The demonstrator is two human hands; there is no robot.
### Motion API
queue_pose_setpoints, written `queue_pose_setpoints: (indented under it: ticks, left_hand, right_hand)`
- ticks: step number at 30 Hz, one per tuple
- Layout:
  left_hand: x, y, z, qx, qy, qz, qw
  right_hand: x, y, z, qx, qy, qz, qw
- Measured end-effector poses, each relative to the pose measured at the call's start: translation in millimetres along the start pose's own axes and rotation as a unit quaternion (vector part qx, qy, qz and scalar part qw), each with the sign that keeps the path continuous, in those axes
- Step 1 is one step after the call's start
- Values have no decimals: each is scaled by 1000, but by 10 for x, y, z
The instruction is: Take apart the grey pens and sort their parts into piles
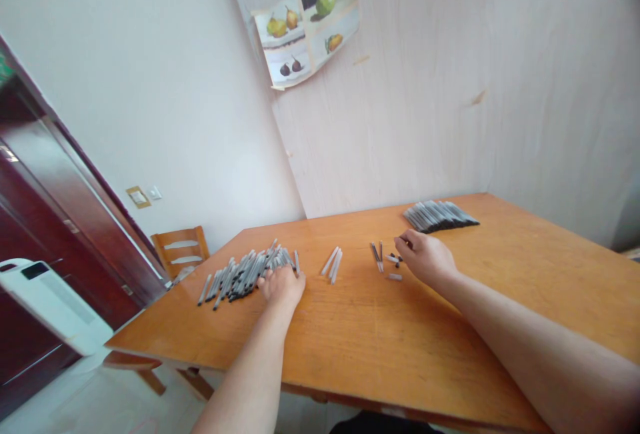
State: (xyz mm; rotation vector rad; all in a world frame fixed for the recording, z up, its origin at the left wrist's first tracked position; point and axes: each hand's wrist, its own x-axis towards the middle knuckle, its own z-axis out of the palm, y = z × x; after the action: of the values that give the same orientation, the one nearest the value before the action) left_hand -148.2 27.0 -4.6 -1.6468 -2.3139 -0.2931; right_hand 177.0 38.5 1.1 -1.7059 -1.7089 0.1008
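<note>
My left hand (283, 283) rests at the right edge of a loose pile of pens (241, 275), clear-grey barrels with black ends. Its fingers are spread over the pile, and I see no pen held in them. Further right, my right hand (427, 257) hovers low with curled fingers pressed together; what they pinch, if anything, is hidden. Beside its fingertips lie small black and whitish pen parts (395, 277). Two thin dark refills (376, 257) lie just left of those. Between my hands are several whitish empty pen barrels (336, 266).
A neat row of pens (440, 216) lies at the back right of the wooden table (350, 341). A wooden chair (181, 247) stands past the table's left end. Fruit pictures (307, 27) hang on the wall behind. At the left is a white appliance (55, 304).
</note>
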Motion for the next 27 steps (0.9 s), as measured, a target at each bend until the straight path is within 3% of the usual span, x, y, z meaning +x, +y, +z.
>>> queue_pose_setpoints:
  ticks: [10,13,16,19,22,25,27]
  left_hand:
    - [31,99,-44,10,-4,-1,1000]
    - [-13,160,-143,3,37,8,999]
    - [-84,313,-287,-35,91,67,993]
    - [-163,559,-442,-96,116,159,976]
    - [-252,838,-563,-144,108,251,951]
    - [-338,1065,-624,-177,90,310,930]
    - [-377,1160,-622,-193,78,332,920]
  right_hand:
    - [-2,-14,-20,12,15,-11,1000]
    - [23,9,27,61,23,-9,998]
    - [54,16,90,168,9,2,986]
    - [76,3,123,323,-30,59,944]
    - [96,-2,103,471,-63,127,871]
    - [128,19,63,575,-57,154,801]
    - [153,42,47,612,-46,151,775]
